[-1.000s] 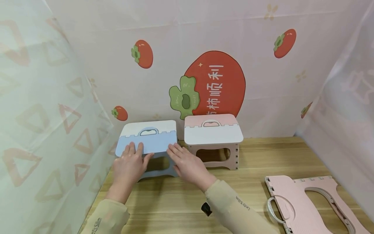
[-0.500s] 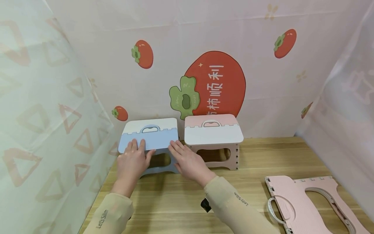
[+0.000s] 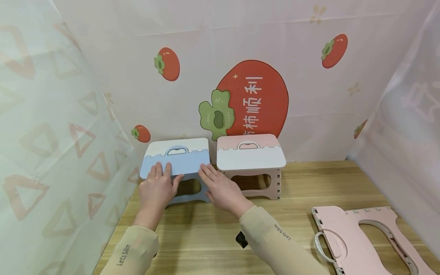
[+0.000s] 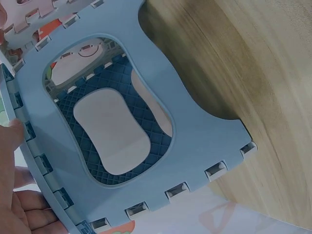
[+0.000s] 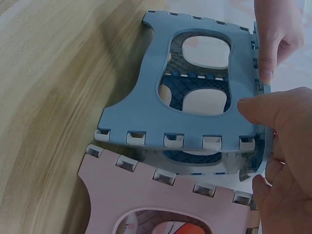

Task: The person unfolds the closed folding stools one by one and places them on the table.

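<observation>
A blue and white folding step stool [image 3: 189,164] stands unfolded by the back wall. My left hand [image 3: 156,189] lies on its front edge, fingers extended over the blue top and thumb along the edge. At the front right corner my right hand [image 3: 221,191] rests with fairly straight fingers. The right wrist view shows the right thumb [image 5: 258,108] against the front leg panel. Close on the right stands a pink and white step stool [image 3: 252,160], also unfolded. Both stools have small carry handles on top.
A pink stool [image 3: 348,240] lies folded flat on the wooden tabletop [image 3: 199,244] at the right, its legs panel spread beside it. A printed back wall [image 3: 306,126] and a left side wall [image 3: 62,183] of sheeting enclose the table.
The blue stool has slid back toward the wall and slightly right, level with the pink and white stool. Both hands moved with it, the right one less. Movement is slight over the last half second.
</observation>
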`<state>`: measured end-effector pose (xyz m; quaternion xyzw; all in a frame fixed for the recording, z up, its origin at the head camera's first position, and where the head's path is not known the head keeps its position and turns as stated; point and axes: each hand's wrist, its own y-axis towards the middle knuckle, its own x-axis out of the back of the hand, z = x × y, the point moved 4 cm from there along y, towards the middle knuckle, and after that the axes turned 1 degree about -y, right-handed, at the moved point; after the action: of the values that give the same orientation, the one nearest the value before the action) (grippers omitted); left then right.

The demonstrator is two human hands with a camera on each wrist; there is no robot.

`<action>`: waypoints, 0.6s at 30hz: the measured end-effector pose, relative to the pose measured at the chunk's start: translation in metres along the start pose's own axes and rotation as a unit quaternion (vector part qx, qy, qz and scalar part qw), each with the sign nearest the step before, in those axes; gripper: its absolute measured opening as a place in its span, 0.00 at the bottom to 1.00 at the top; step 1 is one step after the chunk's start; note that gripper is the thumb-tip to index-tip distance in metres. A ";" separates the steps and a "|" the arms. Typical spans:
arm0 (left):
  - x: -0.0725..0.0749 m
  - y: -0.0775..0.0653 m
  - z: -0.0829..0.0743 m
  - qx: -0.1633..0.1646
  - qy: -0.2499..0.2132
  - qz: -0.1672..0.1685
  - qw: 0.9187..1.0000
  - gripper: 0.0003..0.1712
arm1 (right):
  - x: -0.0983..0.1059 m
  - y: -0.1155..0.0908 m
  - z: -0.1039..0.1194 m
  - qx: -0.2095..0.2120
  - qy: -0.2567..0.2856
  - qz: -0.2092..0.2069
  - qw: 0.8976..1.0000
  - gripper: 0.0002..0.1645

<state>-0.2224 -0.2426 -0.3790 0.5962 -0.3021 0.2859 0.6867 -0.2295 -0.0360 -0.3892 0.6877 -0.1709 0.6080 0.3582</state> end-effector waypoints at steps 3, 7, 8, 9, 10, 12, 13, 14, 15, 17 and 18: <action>0.000 -0.001 0.000 0.004 0.002 0.004 1.000 0.37 | 0.000 -0.001 0.001 0.000 -0.001 0.005 1.000 0.44; -0.001 -0.001 -0.002 0.016 0.000 0.026 1.000 0.39 | -0.001 -0.003 0.000 0.001 -0.003 0.012 1.000 0.46; -0.001 -0.001 -0.003 0.021 -0.001 0.033 0.999 0.39 | -0.002 -0.005 -0.001 0.003 -0.002 0.015 1.000 0.46; -0.001 -0.001 -0.003 0.025 -0.001 0.040 0.999 0.39 | -0.003 -0.006 -0.001 0.006 0.000 0.017 1.000 0.45; -0.001 -0.002 -0.003 0.028 -0.001 0.047 0.998 0.39 | -0.003 -0.008 -0.001 0.008 0.004 0.020 1.000 0.45; -0.001 -0.003 -0.003 0.036 -0.006 0.064 0.997 0.39 | -0.004 -0.014 -0.003 0.016 0.011 0.022 1.000 0.45; -0.001 -0.004 -0.003 0.040 -0.010 0.075 0.996 0.39 | -0.004 -0.017 -0.004 0.021 0.015 0.022 0.999 0.45; 0.000 -0.004 -0.003 0.044 -0.016 0.086 0.995 0.40 | -0.003 -0.021 -0.006 0.027 0.019 0.022 0.999 0.45; 0.000 -0.005 -0.003 0.048 -0.024 0.099 0.994 0.40 | -0.002 -0.025 -0.008 0.033 0.025 0.019 0.999 0.45; 0.000 -0.006 -0.003 0.053 -0.051 0.129 0.989 0.40 | 0.001 -0.036 -0.013 0.041 0.035 0.017 0.998 0.45; 0.000 -0.007 -0.004 0.053 -0.068 0.144 0.986 0.40 | 0.002 -0.041 -0.016 0.043 0.041 0.017 0.998 0.45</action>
<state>-0.2169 -0.2396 -0.3839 0.6002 -0.4153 0.3562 0.5834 -0.2131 0.0039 -0.3988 0.6738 -0.1410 0.6488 0.3243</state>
